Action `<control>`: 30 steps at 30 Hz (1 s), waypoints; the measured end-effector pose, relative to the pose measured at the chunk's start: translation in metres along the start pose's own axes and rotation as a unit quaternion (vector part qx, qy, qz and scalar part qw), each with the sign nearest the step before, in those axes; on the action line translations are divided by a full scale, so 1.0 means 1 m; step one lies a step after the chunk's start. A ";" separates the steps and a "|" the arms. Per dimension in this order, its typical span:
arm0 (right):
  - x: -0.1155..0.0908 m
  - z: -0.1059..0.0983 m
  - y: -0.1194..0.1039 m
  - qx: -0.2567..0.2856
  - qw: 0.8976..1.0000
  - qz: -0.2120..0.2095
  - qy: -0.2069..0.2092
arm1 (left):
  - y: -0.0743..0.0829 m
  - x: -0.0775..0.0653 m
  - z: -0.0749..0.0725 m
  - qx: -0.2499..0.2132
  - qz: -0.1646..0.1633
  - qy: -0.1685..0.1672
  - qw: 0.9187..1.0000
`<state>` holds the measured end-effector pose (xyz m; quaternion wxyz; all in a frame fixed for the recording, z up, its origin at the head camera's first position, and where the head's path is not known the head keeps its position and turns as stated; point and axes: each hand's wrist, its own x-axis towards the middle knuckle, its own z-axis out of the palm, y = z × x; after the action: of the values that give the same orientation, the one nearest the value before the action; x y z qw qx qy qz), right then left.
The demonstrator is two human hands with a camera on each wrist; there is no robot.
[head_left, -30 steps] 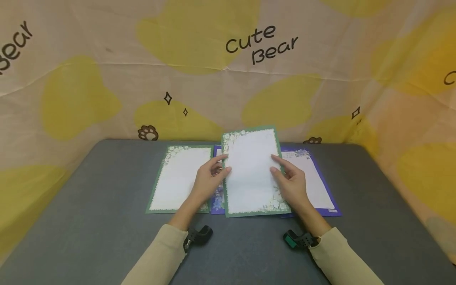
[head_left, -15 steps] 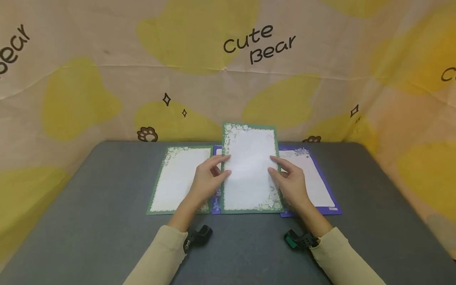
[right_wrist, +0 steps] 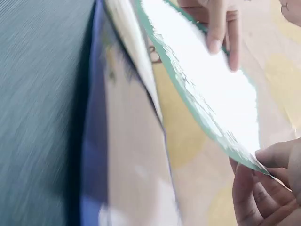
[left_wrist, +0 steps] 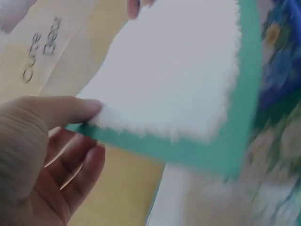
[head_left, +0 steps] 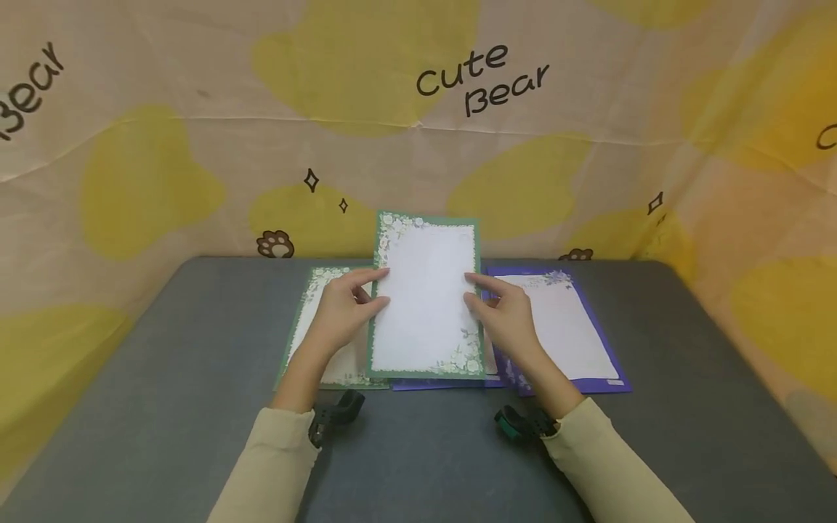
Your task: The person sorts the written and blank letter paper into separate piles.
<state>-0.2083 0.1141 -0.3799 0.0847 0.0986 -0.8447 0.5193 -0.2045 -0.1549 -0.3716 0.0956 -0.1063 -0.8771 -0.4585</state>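
Both hands hold up a sheet of paper (head_left: 425, 298) with a green border and white flowers. My left hand (head_left: 343, 305) pinches its left edge between thumb and fingers; the left wrist view shows the thumb (left_wrist: 70, 110) on the white face. On the opposite edge, my right hand (head_left: 506, 312) pinches in the same way. The paper is raised above the table and bows a little in the right wrist view. Behind it lies another green-bordered sheet (head_left: 307, 309), partly covered. A purple-bordered sheet (head_left: 445, 383) shows only a strip below the held paper.
A second purple-bordered sheet (head_left: 569, 327) lies to the right on the grey table (head_left: 163, 407). A patterned cloth (head_left: 366, 160) hangs behind the table's far edge. Dark wrist cameras sit on both wrists.
Both hands have carried the green-bordered paper leftward and slightly up. It now overlaps the left green sheet, and more of the right purple sheet shows.
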 end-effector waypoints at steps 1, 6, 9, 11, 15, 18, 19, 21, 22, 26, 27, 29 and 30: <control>0.002 0.004 -0.003 0.003 1.000 -0.002 -0.011 | -0.002 0.000 -0.005 0.004 -0.007 0.004 1.000; 0.010 0.027 -0.017 0.020 0.999 0.001 -0.047 | -0.017 -0.001 -0.027 0.026 -0.052 0.014 0.998; 0.014 0.040 -0.023 0.044 0.998 0.001 -0.054 | -0.024 -0.002 -0.040 0.040 -0.070 0.007 0.997; 0.017 0.047 -0.027 0.053 0.997 0.002 -0.056 | -0.028 -0.004 -0.048 0.053 -0.075 0.001 0.996; 0.022 0.060 -0.032 0.056 0.996 0.011 -0.072 | -0.035 -0.008 -0.063 0.085 -0.083 -0.008 0.993; 0.024 0.067 -0.037 0.054 0.993 0.025 -0.100 | -0.039 -0.011 -0.071 0.099 -0.091 -0.013 0.991; 0.024 0.069 -0.038 0.052 0.992 0.027 -0.112 | -0.040 -0.011 -0.073 0.100 -0.093 -0.017 0.990; 0.024 0.072 -0.040 0.046 0.989 0.032 -0.133 | -0.043 -0.012 -0.077 0.107 -0.098 -0.022 0.989; 0.023 0.073 -0.041 0.044 0.988 0.033 -0.142 | -0.044 -0.013 -0.078 0.110 -0.101 -0.025 0.988; 0.021 0.081 -0.038 0.031 0.986 0.038 -0.157 | -0.050 -0.014 -0.084 0.119 -0.116 -0.036 0.985; 0.020 0.084 -0.036 0.028 0.986 0.041 -0.159 | -0.051 -0.014 -0.085 0.120 -0.121 -0.040 0.985; 0.019 0.090 -0.032 0.024 0.986 0.047 -0.161 | -0.053 -0.015 -0.087 0.122 -0.131 -0.048 0.983; 0.019 0.093 -0.031 0.021 0.986 0.048 -0.161 | -0.055 -0.015 -0.087 0.122 -0.135 -0.052 0.982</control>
<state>-0.2222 0.0157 -0.3901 -0.0790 0.1422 -0.8399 0.5178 -0.1992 -0.2589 -0.3692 -0.0009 0.0013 -0.9367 -0.3501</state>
